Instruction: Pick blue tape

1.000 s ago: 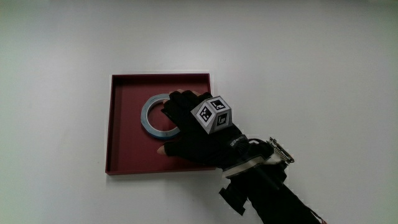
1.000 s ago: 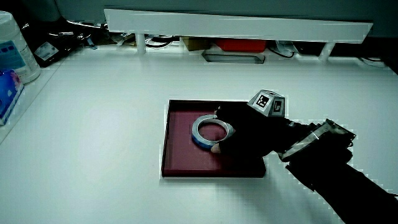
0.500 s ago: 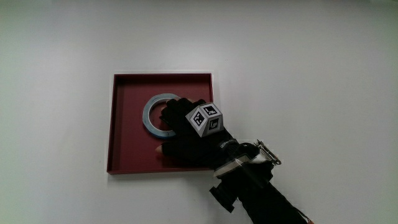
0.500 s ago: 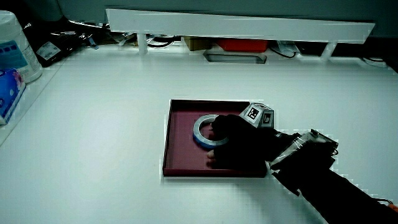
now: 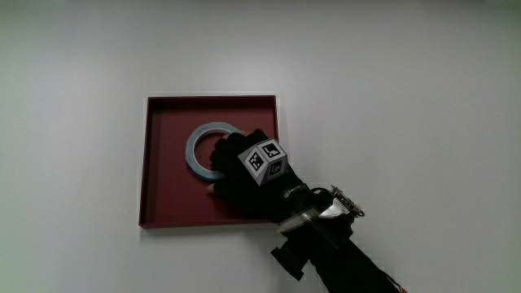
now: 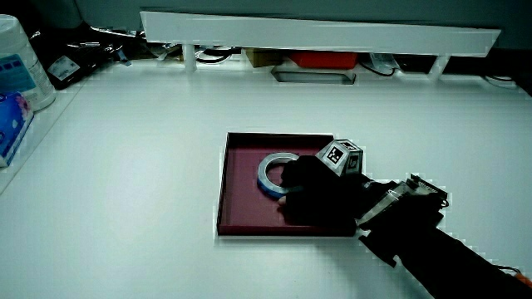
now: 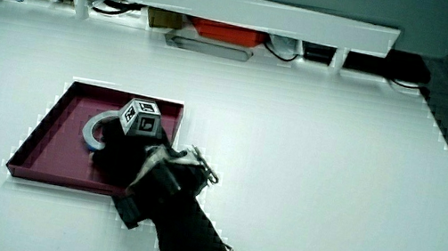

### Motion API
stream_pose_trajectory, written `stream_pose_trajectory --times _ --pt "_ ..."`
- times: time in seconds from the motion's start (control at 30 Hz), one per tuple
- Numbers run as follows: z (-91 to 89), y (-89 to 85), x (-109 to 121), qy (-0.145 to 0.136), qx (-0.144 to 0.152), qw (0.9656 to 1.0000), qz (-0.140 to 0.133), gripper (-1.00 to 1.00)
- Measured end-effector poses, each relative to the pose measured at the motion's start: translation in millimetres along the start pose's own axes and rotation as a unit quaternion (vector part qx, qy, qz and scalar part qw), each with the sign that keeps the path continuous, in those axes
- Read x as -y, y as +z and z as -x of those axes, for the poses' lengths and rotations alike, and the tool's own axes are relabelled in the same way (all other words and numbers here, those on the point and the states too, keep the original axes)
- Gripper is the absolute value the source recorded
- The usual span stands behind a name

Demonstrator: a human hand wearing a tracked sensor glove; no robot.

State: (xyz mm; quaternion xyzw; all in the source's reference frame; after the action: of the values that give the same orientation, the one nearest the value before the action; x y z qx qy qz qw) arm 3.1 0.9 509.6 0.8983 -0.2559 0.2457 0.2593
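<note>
Fingers (image 5: 223, 152) curled down and clamped on the nearer rim of the blue tape (image 5: 198, 145), the ring flat in the dark red tray (image 5: 147, 167) mid-frame, the hand (image 5: 242, 177) over it, patterned cube (image 5: 263, 161) on top, forearm (image 5: 342, 260) trailing toward the person across the white table (image 5: 407, 98).

The hand (image 5: 240, 167) lies palm down over the tray's (image 5: 155, 163) inner floor, toward the edge nearest the person, its fingers curled over the blue tape (image 5: 199, 150). The patterned cube (image 5: 263, 160) sits on its back. The forearm (image 5: 342, 256) runs out across the tray's near corner.
</note>
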Motion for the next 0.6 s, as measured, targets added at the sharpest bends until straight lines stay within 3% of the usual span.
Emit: stream_pose_trajectory --times 0.07,0.1,0.23,0.6 --pt "0.5 -0.2 -0.5 0.002 -0.003 1.0 0.0 0.83" --pt "3.6 2.1 0.3 -0.001 0.015 0.9999 -0.005 0.86" --pt "4.2 0.5 2.0 0.009 0.008 0.9997 -0.02 1.0" --pt "2.8 -3.7 3.1 0.025 0.007 0.9993 -0.028 1.0"
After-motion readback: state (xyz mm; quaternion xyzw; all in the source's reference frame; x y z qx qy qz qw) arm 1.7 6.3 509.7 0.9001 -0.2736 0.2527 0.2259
